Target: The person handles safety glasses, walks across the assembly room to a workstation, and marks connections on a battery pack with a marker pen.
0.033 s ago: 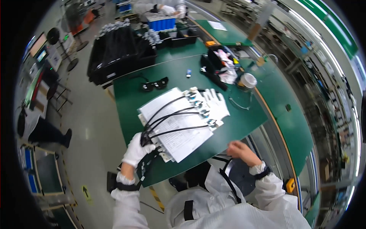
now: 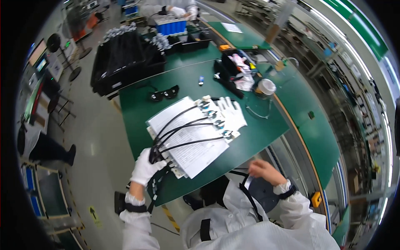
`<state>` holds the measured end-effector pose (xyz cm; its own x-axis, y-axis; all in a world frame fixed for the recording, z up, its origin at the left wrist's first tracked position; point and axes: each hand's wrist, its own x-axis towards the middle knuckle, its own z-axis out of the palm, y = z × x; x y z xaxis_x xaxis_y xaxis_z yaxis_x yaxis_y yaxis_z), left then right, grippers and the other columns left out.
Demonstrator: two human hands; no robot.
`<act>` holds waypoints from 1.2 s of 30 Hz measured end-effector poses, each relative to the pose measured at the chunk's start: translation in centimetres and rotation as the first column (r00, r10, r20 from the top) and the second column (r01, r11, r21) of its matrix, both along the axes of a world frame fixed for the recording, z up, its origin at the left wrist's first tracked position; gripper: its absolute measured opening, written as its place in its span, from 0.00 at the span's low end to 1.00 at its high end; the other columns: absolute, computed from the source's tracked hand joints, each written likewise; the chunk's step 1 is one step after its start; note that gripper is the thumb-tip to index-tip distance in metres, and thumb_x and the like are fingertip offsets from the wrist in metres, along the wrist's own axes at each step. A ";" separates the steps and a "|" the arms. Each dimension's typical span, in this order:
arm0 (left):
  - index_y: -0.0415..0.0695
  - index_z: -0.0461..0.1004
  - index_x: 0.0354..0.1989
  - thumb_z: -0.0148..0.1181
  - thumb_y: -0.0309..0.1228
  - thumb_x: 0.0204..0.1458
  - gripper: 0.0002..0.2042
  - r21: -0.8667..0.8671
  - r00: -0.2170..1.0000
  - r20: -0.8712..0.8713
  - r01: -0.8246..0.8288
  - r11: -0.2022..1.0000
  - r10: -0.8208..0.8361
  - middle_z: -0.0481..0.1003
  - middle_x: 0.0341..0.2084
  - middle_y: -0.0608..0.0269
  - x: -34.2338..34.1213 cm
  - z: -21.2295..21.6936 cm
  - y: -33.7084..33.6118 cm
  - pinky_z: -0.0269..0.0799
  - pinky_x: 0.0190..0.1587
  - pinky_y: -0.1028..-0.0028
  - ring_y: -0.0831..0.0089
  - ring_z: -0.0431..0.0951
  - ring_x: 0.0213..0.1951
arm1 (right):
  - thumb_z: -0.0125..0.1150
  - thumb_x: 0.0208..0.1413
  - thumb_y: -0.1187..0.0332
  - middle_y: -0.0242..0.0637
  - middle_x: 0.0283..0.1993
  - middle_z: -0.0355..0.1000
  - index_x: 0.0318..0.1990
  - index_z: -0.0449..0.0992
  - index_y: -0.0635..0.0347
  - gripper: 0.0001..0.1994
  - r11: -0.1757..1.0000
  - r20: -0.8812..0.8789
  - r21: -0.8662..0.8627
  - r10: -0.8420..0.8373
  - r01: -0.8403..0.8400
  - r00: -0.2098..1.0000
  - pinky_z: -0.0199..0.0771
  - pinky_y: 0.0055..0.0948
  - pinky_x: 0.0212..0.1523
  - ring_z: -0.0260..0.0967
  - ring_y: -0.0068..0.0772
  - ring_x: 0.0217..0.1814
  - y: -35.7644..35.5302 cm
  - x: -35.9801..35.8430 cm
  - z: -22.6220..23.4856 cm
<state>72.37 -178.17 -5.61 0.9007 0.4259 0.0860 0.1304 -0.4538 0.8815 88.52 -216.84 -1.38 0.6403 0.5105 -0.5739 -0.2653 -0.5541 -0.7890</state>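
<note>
At the far left a person in dark trousers (image 2: 52, 148) stands near a floor fan (image 2: 54, 43), and the glossy grey floor (image 2: 87, 125) carries a yellow arrow marking (image 2: 94, 214) and striped tape. Black bins (image 2: 125, 77) sit on the far left corner of the green bench (image 2: 135, 110). At its near left edge the gloved left hand (image 2: 146, 167) is closed around gathered black cables (image 2: 155, 153), which fan out across white printed sheets (image 2: 187, 160). Dark glasses (image 2: 156, 96) lie beyond the sheets; farther back, a co-worker in white sleeves is behind a blue block (image 2: 171, 27). The cables end in pale connectors (image 2: 218, 123) along the right side of the sheets, just beside a flat white glove (image 2: 233, 116). The bare right hand (image 2: 266, 171) is apart from the cables, off the near edge, fingers curled; whether they pinch anything cannot be told. Below it shows a dark round seat (image 2: 264, 198). A white-lidded tub (image 2: 266, 86) stands near the bench's right edge. Beyond runs another green work surface (image 2: 314, 133), then crowded shelving (image 2: 354, 112) under bright strip lights.
</note>
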 end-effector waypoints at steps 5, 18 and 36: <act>0.40 0.69 0.35 0.58 0.27 0.39 0.13 0.282 0.990 0.087 -0.135 0.950 0.115 0.69 0.35 0.53 0.2 0.8 -0.5 0.66 0.40 0.68 0.59 0.71 0.37 | 0.49 0.54 0.58 0.34 0.34 0.69 0.42 0.68 0.66 0.18 0.973 0.004 -0.127 0.193 -0.191 0.981 0.66 0.21 0.39 0.66 0.24 0.36 -1.6 -4.1 1.9; 0.41 0.71 0.29 0.56 0.22 0.38 0.07 0.455 0.974 0.070 -0.223 0.862 0.216 0.70 0.22 0.55 2.6 9.0 -0.2 0.67 0.29 0.68 0.59 0.72 0.25 | 0.47 0.55 0.54 0.27 0.20 0.64 0.20 0.70 0.60 0.20 0.898 -0.359 0.391 -0.054 0.203 0.932 0.58 0.18 0.27 0.58 0.16 0.22 11.7 -3.2 -1.9; 0.38 0.70 0.28 0.56 0.19 0.39 0.06 0.274 0.892 -0.185 -0.357 0.893 0.413 0.70 0.23 0.59 7.4 7.4 -2.9 0.66 0.33 0.76 0.70 0.71 0.28 | 0.57 0.48 0.72 0.42 0.55 0.59 0.57 0.54 0.67 0.28 0.990 -0.846 0.062 -0.014 0.123 0.533 0.57 0.29 0.56 0.58 0.32 0.56 5.4 13.1 5.9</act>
